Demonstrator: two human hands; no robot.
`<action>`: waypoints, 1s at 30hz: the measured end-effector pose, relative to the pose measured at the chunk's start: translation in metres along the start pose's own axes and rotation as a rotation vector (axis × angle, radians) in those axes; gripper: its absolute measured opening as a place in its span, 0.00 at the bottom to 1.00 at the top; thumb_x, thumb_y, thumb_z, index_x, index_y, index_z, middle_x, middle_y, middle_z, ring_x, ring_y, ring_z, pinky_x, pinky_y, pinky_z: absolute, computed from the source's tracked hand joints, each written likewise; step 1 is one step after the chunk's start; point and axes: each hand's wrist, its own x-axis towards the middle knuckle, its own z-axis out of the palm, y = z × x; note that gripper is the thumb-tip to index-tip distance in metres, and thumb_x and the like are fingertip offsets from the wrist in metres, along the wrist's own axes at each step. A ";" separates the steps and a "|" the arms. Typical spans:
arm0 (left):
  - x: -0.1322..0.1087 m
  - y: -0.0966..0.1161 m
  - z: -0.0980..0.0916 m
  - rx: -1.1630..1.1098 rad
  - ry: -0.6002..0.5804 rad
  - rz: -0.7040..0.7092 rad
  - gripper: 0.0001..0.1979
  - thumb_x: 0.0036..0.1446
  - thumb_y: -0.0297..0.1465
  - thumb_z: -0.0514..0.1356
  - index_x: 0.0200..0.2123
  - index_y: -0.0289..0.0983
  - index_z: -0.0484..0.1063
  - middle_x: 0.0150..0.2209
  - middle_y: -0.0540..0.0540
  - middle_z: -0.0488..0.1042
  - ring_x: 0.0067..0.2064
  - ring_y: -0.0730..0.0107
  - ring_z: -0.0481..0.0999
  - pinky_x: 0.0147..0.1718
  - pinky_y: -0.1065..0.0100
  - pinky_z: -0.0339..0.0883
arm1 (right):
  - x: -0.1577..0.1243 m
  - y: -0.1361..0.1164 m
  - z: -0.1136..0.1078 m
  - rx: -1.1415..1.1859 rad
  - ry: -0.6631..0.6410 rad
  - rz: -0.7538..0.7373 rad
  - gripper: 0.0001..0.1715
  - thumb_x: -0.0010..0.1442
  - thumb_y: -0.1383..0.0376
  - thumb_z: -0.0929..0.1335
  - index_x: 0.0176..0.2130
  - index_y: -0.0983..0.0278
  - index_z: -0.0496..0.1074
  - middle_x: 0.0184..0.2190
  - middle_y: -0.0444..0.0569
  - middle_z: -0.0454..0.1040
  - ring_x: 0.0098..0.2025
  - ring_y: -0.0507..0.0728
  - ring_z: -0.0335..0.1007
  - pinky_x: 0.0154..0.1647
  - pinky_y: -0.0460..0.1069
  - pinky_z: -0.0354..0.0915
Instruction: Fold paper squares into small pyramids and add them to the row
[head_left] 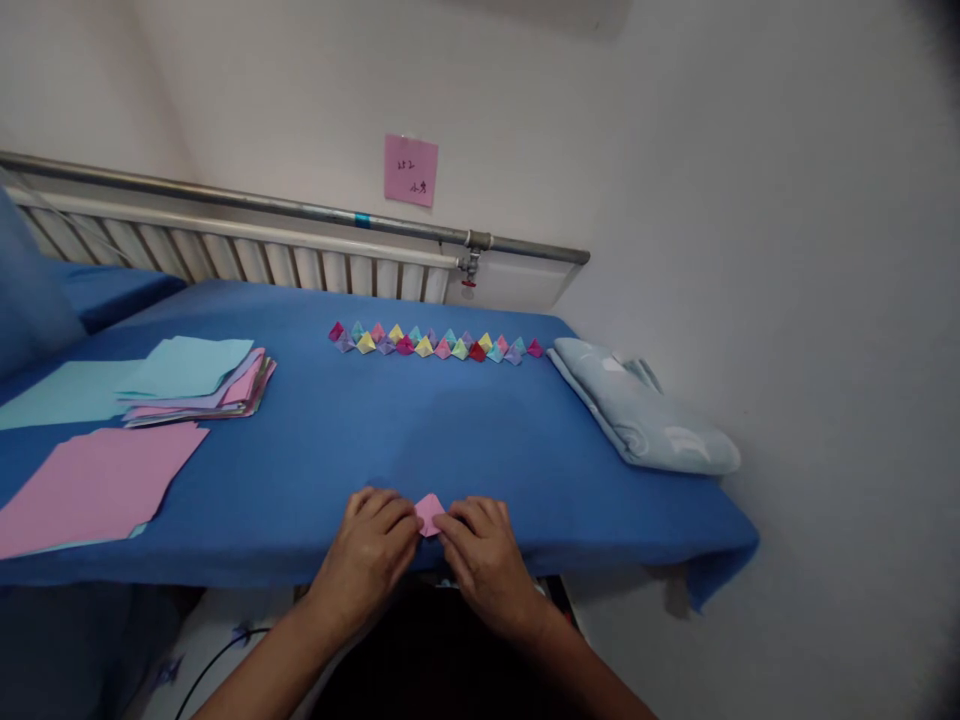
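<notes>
A smooth blue cloth (pixel 300 480) covers the table and hangs over its near edge, drooping to a point at the near right corner. The paper (pixel 430 510) is small, pink and matte, folded to a diamond-like shape with a pointed top; it is at the middle of the near edge. Along the far edge, right of centre, runs a row (pixel 424 347) of little folded peaks, creased and many-coloured: yellow, lilac, light blue, pink, red. Towards the left end are a slightly uneven stack (pixel 195 370) of flat sheets, light blue on top, and nearer the near edge a fan of pink sheets (pixel 105 485). By the right edge lies a soft, folded, pale blue-green blanket (pixel 645 405) with whitish patches.

The pink sheets are cut off by the frame, and a blurred blue shape (pixel 30 290) at the far left is too unclear to name. Below the near edge it is dark; a black cord (pixel 217 660) shows there only in part. The fingertips cover the paper's lower sides.

The left hand (pixel 377 537) pinches the paper's left side, fingers bent close together; the right hand (pixel 481 550) pinches its right side, thumb against the paper.
</notes>
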 end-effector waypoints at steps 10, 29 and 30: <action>0.012 -0.004 -0.003 0.024 -0.013 -0.053 0.08 0.60 0.28 0.55 0.36 0.41 0.74 0.34 0.47 0.75 0.40 0.64 0.68 0.42 0.60 0.56 | -0.001 0.000 0.005 0.047 0.078 0.053 0.12 0.64 0.71 0.61 0.42 0.61 0.72 0.37 0.49 0.73 0.39 0.56 0.63 0.40 0.52 0.56; 0.008 -0.004 -0.003 -0.038 -0.054 -0.077 0.09 0.60 0.28 0.54 0.39 0.41 0.74 0.37 0.47 0.75 0.39 0.65 0.69 0.41 0.60 0.57 | 0.000 -0.004 0.003 0.169 0.094 0.104 0.12 0.61 0.74 0.61 0.38 0.60 0.70 0.37 0.46 0.75 0.39 0.56 0.64 0.41 0.52 0.55; 0.008 -0.005 -0.003 -0.034 -0.049 -0.071 0.09 0.60 0.27 0.54 0.39 0.41 0.74 0.37 0.47 0.75 0.39 0.65 0.69 0.41 0.60 0.57 | 0.000 -0.004 0.003 0.169 0.090 0.105 0.12 0.61 0.74 0.61 0.38 0.60 0.70 0.38 0.46 0.75 0.39 0.56 0.64 0.41 0.52 0.55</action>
